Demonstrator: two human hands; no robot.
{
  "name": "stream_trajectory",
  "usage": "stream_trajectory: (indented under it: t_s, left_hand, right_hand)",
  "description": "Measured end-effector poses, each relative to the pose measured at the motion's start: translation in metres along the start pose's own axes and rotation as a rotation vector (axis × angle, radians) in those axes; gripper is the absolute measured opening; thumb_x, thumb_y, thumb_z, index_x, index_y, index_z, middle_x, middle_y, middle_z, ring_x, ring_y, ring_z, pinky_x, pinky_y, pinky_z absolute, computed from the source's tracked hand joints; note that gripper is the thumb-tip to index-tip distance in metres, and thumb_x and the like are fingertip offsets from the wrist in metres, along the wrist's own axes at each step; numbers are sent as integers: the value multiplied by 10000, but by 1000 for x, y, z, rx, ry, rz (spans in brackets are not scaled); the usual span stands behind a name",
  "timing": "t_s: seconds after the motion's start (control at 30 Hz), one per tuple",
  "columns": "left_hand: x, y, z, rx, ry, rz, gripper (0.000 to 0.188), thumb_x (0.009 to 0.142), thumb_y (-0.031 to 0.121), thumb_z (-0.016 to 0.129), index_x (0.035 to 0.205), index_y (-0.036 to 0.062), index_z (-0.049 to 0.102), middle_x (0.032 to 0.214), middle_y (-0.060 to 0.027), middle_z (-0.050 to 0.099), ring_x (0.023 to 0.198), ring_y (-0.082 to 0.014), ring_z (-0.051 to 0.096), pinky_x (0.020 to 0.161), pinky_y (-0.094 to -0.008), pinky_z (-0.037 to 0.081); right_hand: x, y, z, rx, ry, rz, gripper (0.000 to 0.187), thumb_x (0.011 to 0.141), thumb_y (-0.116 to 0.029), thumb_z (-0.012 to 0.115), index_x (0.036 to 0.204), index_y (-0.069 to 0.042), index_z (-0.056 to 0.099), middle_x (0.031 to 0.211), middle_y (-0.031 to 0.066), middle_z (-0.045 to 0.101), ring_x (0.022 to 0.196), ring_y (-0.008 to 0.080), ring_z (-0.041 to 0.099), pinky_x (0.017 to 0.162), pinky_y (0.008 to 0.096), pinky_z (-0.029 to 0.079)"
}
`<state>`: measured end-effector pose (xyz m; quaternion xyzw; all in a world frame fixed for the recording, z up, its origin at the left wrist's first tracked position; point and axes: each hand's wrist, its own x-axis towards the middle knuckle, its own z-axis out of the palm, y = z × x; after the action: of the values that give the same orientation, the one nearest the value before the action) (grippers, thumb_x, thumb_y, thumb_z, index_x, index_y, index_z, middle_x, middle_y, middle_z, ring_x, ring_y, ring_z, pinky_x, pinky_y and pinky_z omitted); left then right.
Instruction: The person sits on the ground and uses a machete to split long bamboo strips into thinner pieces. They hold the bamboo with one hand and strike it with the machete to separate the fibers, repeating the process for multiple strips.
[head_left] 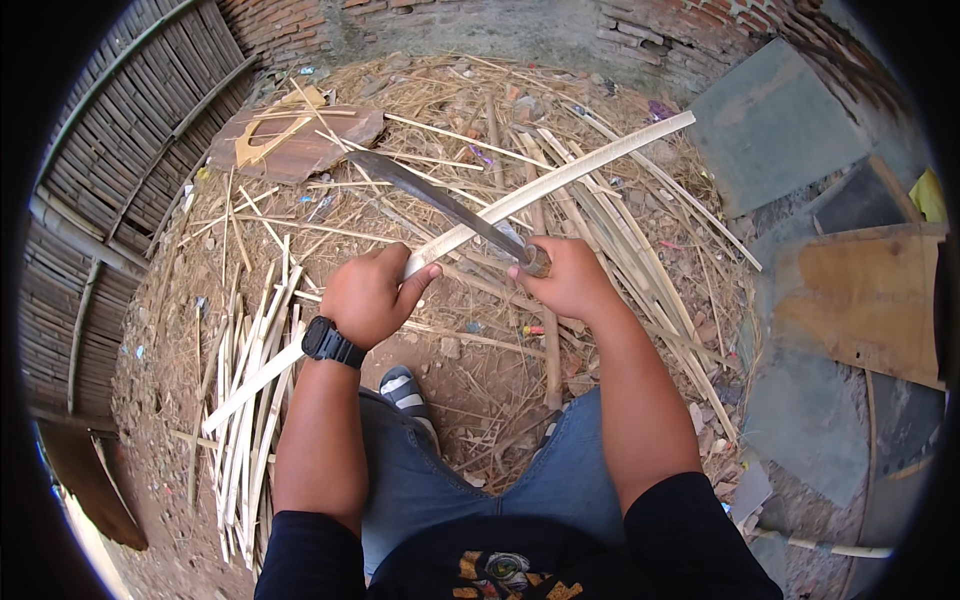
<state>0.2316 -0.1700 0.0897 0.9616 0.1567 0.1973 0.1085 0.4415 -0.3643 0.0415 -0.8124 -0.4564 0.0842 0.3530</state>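
My left hand [372, 293], with a black watch on its wrist, is closed around a long pale bamboo strip [590, 160]. The strip slants from the lower left up to the far right. In my right hand [570, 278] is the wooden handle of a machete [430, 192]. Its dark blade points to the far left and crosses the strip between my two hands. Where they cross, the blade appears to lie against the strip. The fingers of both hands are partly hidden behind what they hold.
A pile of split bamboo strips [255, 400] lies on the ground at the left. More long strips [640, 270] lie at the right. Far left are a brown board [330, 150] and a woven bamboo wall [110, 150]. Grey sheets [780, 120] and a brown panel [860, 290] are at the right.
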Motion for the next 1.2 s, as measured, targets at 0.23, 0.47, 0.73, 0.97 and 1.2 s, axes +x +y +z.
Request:
stream_trajectory:
  t_s: [0.23, 0.47, 0.73, 0.97, 1.2]
  left_hand:
    - [-2, -2, 0, 18, -34, -32, 452, 963, 462, 672, 808, 46, 588, 673, -182, 636, 638, -416, 645, 588, -507, 509]
    - [4, 1, 8, 13, -18, 2, 433, 964, 433, 683, 802, 41, 591, 670, -190, 633, 639, -416, 646, 578, -503, 505]
    - [3, 7, 9, 5, -40, 12, 423, 963, 414, 687, 801, 36, 587, 672, -205, 629, 633, -431, 635, 593, -515, 498]
    - [-6, 4, 8, -58, -50, 11, 407, 970, 398, 678, 815, 32, 592, 666, -209, 627, 655, -437, 639, 606, -516, 501]
    - [-4, -4, 5, -13, -111, -64, 427, 977, 438, 652, 838, 37, 598, 709, -203, 654, 686, -438, 655, 618, -524, 515]
  right_hand:
    - [-4, -43, -8, -81, -114, 98, 452, 855, -336, 803, 1160, -12, 728, 915, 221, 742, 860, 337, 730, 830, 409, 552]
    - [1, -27, 5, -7, -88, 85, 447, 851, -338, 794, 1162, -24, 726, 890, 224, 733, 860, 365, 728, 806, 427, 560]
    - [4, -19, -1, 53, -159, 125, 458, 863, -301, 793, 1216, -20, 714, 924, 240, 736, 897, 343, 737, 829, 408, 559]
    - [-1, -44, -4, -132, -207, 102, 494, 842, -334, 809, 1222, -30, 719, 981, 221, 750, 927, 335, 735, 845, 426, 553]
    - [2, -16, 9, 19, -51, 88, 478, 848, -337, 803, 1203, -28, 721, 941, 228, 746, 895, 328, 736, 818, 423, 554]
